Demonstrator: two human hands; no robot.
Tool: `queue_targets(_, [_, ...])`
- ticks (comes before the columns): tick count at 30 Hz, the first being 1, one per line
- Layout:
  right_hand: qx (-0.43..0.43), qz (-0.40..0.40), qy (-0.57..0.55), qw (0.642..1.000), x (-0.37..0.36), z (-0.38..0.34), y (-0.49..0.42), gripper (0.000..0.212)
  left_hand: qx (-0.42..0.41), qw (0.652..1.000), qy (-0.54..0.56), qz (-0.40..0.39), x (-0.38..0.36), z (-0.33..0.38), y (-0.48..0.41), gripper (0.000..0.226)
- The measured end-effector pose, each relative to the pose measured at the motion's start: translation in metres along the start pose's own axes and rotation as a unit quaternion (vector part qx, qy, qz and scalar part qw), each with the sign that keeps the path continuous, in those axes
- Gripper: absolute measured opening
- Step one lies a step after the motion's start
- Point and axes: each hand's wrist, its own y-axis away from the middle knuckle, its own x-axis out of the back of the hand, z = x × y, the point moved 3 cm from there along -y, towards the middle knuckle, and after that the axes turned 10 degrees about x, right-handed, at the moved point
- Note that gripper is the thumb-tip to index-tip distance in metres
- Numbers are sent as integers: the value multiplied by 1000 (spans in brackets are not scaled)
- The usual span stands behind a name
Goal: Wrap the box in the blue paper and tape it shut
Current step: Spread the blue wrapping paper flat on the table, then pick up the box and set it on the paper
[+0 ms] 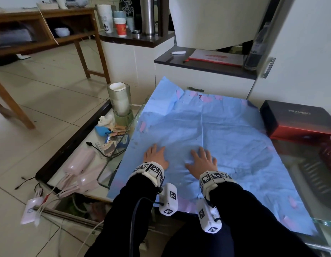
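Hands [155, 157] flat on blue paper [226, 127] (creased)

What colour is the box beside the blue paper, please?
The box is black on top, red below; head view.

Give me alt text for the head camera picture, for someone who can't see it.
A person's left hand and right hand lie flat and open, side by side on a creased blue paper sheet spread over a glass table. A black and red box sits on the table beyond the sheet's right edge, not on the paper.
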Motion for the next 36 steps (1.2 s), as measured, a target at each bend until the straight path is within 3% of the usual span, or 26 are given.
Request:
queue_targets(3, [-13, -51, 6, 999, -2, 14, -10, 67, 4, 1000, -7, -13, -6, 9, -17, 62])
queue_targets(11, [-60, -81, 19, 995, -8, 42, -34, 59, -4, 999, -33, -23, -33, 50, -46, 52])
queue_targets(14, [-37, -75, 15, 996, -1, 48, -49, 55, -14, 999, -44, -3, -32, 60, -61, 42])
queue_targets(25, [-22, -60, 11, 998, 16, 70, -92, 43, -33, 997, -67, -33, -19, 82, -102, 47])
queue_targets(36, [-32, -26, -10, 999, 33, 75, -104, 36, -32, 998, 50, -33, 1, 101, -113, 38])
